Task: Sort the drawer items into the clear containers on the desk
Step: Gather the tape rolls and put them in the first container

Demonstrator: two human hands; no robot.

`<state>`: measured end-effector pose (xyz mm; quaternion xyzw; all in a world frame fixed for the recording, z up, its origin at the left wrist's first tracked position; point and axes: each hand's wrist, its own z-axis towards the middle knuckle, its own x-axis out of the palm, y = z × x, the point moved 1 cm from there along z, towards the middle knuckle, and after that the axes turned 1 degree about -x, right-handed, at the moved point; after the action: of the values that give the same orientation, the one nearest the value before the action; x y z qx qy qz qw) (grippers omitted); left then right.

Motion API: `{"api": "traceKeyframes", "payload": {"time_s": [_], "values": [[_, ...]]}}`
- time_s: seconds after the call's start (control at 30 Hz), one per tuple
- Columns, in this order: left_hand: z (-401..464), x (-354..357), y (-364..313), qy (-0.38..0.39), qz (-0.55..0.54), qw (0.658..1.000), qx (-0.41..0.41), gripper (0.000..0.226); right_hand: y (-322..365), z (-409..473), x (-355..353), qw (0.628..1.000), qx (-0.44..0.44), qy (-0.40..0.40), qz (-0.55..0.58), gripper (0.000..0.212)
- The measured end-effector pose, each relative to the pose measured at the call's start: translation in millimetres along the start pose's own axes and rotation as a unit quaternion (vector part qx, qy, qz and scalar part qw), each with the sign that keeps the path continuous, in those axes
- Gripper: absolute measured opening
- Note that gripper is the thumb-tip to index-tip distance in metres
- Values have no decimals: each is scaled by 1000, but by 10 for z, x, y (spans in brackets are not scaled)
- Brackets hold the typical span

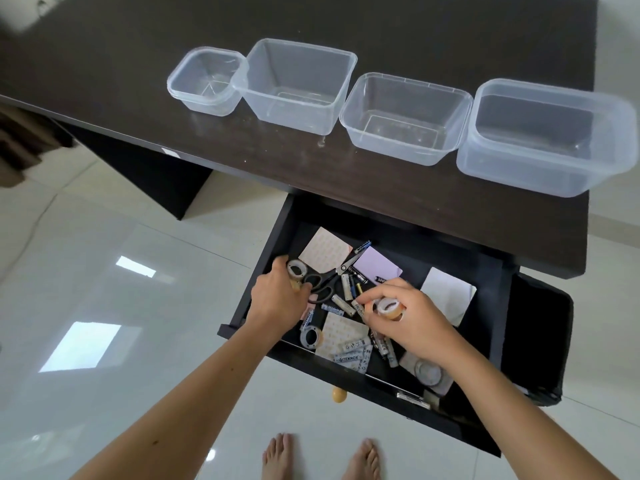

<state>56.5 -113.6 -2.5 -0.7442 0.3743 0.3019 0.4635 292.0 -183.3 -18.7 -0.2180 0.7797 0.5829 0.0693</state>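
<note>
Both hands down in the open drawer (485,268): left hand (277,299) closed on a tape roll (297,270), right hand (412,317) gripping another roll (389,307). Containers (405,117) up ahead on the desk (104,64), well apart from both hands, empty. Right hand nearer the two rightmost, left nearer the small one (204,81).

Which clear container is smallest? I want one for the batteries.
The square container at the far left end of the row on the desk; the other three are larger and rectangular.
</note>
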Motion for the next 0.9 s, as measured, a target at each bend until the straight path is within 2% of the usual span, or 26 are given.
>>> {"api": "traceKeyframes", "payload": {"time_s": [0.27,0.43,0.63,0.77,0.9], "values": [[56,119,-9,2,-20,999,-48,53,-52,-31,-132,999,11,-5,39,23],[53,132,-3,-8,-43,998,-45,38,-83,-79,-175,998,30,-32,44,29],[-2,92,-36,-30,-93,995,9,38,-61,-94,-161,999,13,-12,34,26],[-28,0,-45,1,-170,985,27,36,-26,-91,-115,1000,18,-4,9,21],[-3,-162,-3,41,-180,978,101,38,70,0,76,998,10,30,-53,25]]}}
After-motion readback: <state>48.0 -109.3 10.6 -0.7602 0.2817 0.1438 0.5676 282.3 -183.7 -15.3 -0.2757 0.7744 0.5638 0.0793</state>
